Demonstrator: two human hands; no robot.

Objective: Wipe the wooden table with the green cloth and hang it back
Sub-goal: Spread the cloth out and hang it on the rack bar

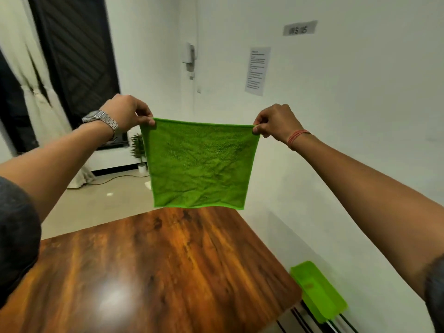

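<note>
I am holding the green cloth (199, 164) spread flat in the air, above the far edge of the wooden table (156, 272). My left hand (125, 114) is pinching the cloth's upper left corner between thumb and fingers, and my right hand (274, 121) is pinching the upper right corner the same way, so its top edge is pulled taut while the rest is hanging free (its lower hem is not touching the table). A watch (102, 119) is sitting on my left wrist, just left of the cloth. A green tray (317, 292) is lying below the cloth to its right, beside the table's right edge. A sheet of paper (257, 70) is stuck on the wall above the cloth.
</note>
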